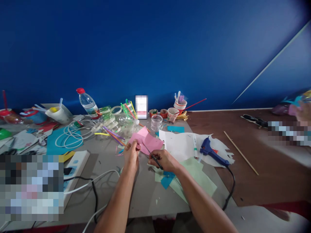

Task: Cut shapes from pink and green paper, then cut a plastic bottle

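Observation:
A sheet of pink paper (153, 144) is pinched at its left side by my left hand (131, 153). My right hand (166, 160) is closed around the handles of dark scissors (155, 158), whose blades reach up and left onto the paper. Whether the blades are apart is too small to tell. Beneath and right of my right hand lie pale green paper (194, 176) and a blue paper scrap (167, 180). White paper (178, 142) lies just right of the pink sheet.
A blue glue gun (213, 152) with a black cord lies at right, near a marker (195, 147) and a wooden stick (240, 152). Behind stand a water bottle (87, 102), paper cups (173, 114) and a lit screen (141, 106). A power strip (77, 174) with cables is at left.

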`<state>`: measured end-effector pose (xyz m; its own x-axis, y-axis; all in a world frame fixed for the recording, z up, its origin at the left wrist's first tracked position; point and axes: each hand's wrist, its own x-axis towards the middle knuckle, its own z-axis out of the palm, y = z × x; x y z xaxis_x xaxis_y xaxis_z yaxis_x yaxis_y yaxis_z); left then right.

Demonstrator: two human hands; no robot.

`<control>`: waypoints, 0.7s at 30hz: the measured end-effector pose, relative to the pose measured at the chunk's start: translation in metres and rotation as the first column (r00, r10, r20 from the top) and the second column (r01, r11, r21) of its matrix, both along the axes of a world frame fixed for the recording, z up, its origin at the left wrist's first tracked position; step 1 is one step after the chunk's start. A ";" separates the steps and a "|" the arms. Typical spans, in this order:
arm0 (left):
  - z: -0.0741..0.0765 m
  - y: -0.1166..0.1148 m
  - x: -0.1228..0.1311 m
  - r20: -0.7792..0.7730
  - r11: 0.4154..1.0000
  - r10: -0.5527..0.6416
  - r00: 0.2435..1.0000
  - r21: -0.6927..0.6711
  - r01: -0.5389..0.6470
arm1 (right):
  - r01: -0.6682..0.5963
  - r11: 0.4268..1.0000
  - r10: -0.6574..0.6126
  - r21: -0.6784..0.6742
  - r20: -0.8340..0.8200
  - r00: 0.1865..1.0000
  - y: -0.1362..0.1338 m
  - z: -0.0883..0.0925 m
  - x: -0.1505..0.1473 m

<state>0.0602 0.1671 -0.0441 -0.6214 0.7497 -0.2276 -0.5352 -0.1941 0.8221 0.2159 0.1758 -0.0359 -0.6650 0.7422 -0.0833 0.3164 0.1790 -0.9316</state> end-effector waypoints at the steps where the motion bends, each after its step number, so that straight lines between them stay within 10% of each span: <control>1: -0.001 0.000 0.000 -0.001 1.000 -0.002 1.000 0.001 0.002 | 0.000 1.000 0.000 -0.002 -0.004 1.000 0.000 0.000 0.000; 21: 0.000 0.000 -0.001 -0.043 1.000 0.015 0.999 -0.002 -0.015 | -0.014 0.998 0.011 0.057 0.061 0.998 0.001 -0.004 0.002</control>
